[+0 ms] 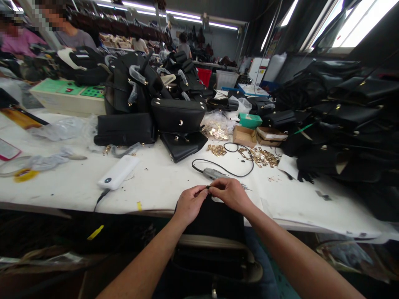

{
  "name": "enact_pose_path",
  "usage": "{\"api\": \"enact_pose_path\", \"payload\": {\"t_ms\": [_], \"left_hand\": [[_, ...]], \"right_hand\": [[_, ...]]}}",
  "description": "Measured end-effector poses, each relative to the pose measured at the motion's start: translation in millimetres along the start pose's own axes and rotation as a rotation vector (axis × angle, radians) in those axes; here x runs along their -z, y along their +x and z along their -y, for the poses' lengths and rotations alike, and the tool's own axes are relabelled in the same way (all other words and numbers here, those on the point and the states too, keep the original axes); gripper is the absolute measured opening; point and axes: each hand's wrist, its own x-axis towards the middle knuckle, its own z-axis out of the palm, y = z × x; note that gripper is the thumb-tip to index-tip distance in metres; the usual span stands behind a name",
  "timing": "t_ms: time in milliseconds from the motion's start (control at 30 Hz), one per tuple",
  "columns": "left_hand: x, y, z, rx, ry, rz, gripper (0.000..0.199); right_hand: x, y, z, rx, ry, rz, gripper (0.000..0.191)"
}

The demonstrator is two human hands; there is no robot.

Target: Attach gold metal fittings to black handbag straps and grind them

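Note:
A black handbag (215,222) lies across my lap and against the table's front edge, its light-trimmed mouth gaping towards me. At the bag's far end my left hand (191,202) and my right hand (230,192) meet, fingertips pinched together. Between them is a small dark piece (208,187); whether it is part of the bag is too small to tell. Just beyond my right hand lies a grey corded rotary tool (215,173), its thin tip pointing right and partly hidden behind the hand.
Gold metal fittings (263,158) are scattered past the tool, near a cardboard box (245,136) and a green box (250,120). A white power bank (119,172) with a cable lies left. Black bags (177,114) are piled behind, more (343,124) at right. Several people work farther back.

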Motion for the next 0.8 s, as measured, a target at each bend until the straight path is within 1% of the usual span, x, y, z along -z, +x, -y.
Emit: {"api": "enact_pose_path", "payload": {"t_ms": [100, 200, 367, 533, 667, 800], "left_hand": [[0.2, 0, 0, 0.0, -0.03, 0.008, 0.034], [0.0, 0, 0, 0.007, -0.059, 0.012, 0.034], [-0.3, 3, -3, 0.032, -0.108, 0.002, 0.034], [-1.9, 6, -3, 0.065, -0.094, -0.024, 0.028], [-5.1, 6, -4, 0.082, -0.074, -0.055, 0.024], [-4.7, 6, -5, 0.076, -0.07, -0.027, 0.026]], "right_hand": [[-6, -2, -1, 0.023, -0.019, -0.05, 0.016], [-7, -3, -1, 0.044, -0.03, -0.069, 0.017], [-6, -2, 0, 0.063, -0.041, -0.049, 0.018], [-8, 0, -2, 0.088, -0.029, -0.036, 0.019], [-10, 1, -6, 0.069, 0.01, -0.037, 0.019], [-13, 2, -6, 0.036, 0.047, -0.044, 0.021]]}}
